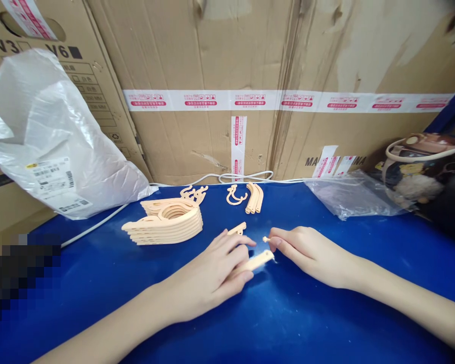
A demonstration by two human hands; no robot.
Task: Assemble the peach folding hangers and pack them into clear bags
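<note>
Left hand (225, 265): bar (259, 261) gripped between thumb and bent fingers; one finger extended toward 2 o'clock; free end of bar also directed to 2 o'clock. Second bar (239, 228): at 12 o'clock of the left hand, partly hidden behind it; contact with the fingers cannot be told. Right hand (313, 255): peg (266, 239) pinched between thumb and index finger, remaining fingers curled; knobbed end directed to 9 o'clock, near the free end of the bar but apart from it.

From the left hand: stack (169, 232) of hanger parts at 10 o'clock; hooks (192, 193) at 11; single hook (235, 198) at 12; curved pieces (254, 198) just beside it, toward 1. From the right hand: clear bag (345, 199) at 1 o'clock; cup (396, 164) at 2. Surface: blue table (303, 323).
</note>
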